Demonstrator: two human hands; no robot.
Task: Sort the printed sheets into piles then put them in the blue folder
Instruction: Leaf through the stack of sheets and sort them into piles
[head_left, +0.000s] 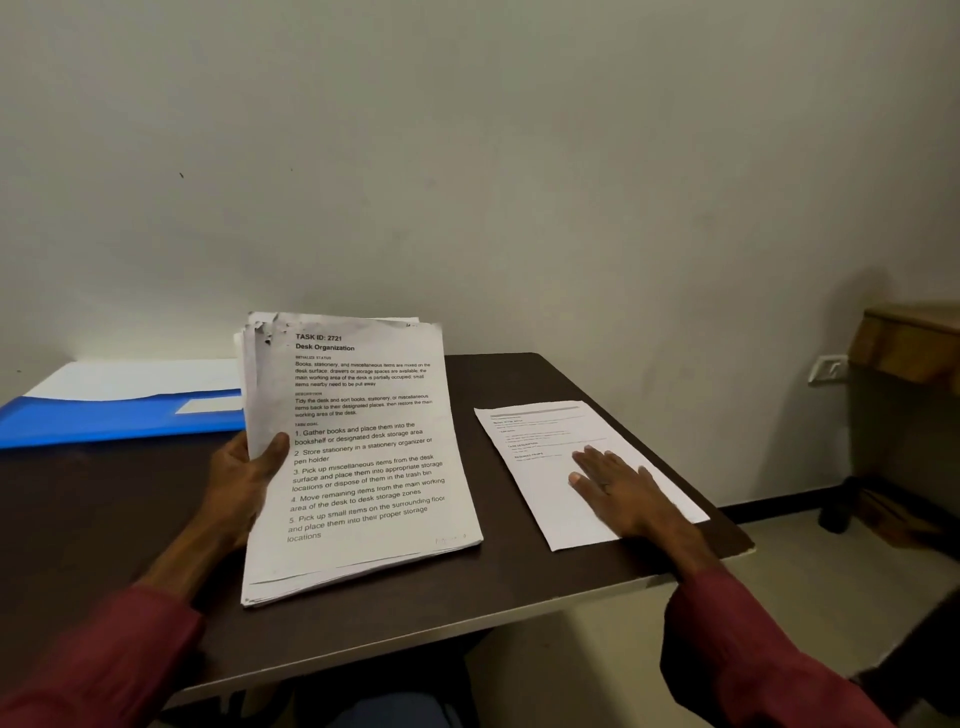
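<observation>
My left hand (244, 480) grips a thick stack of printed sheets (363, 467) by its left edge, thumb on the top page, holding it tilted up over the dark desk (130, 519). The top page reads "Desk Organization". My right hand (621, 488) lies flat with straight fingers on a single printed sheet (545, 431) that rests on the desk's right side. The blue folder (104, 418) lies open at the desk's far left, with white paper (135, 376) showing in it; the stack hides its right end.
The desk stands against a pale wall (467, 156). Its right edge ends just past the single sheet, with floor (779, 571) beyond. A wooden piece of furniture (909, 353) and a wall socket (828, 368) are at the far right.
</observation>
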